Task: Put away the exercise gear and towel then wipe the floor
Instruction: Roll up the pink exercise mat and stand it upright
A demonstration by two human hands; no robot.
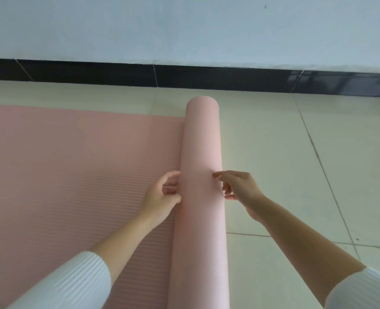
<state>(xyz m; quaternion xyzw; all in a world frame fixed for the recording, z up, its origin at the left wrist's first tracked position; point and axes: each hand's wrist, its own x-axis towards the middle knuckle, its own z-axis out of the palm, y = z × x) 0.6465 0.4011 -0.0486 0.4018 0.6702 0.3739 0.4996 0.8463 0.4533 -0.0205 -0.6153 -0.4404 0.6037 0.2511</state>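
Currently in hand: pink exercise mat (73, 163), partly wound into a roll (201, 134), on the tiled floor (273, 152).
Axis: the roll's long axis runs near to far, its far end short of the dark skirting (207, 79).
Unrolled remainder: the flat part (50, 208) spreads left from the roll, ribbed face up; none of the mat lies right of the roll.
Left grip (162, 195): on the roll's left flank, at the seam with the flat part; fingers loosely bent, tips against the roll, closed round nothing.
Right grip (240, 190): on the roll's right flank; forefinger stretched onto the top of the roll, other fingers bent under, clasping nothing.
Relation that counts: the roll sits between the two grips, roughly mid-length; the mat left to wind lies leftward, across the axis.
Judgement: the next push likely goes left, square to the axis and even on both sides, or the roll may cone.
Towel, other gear: not in view.
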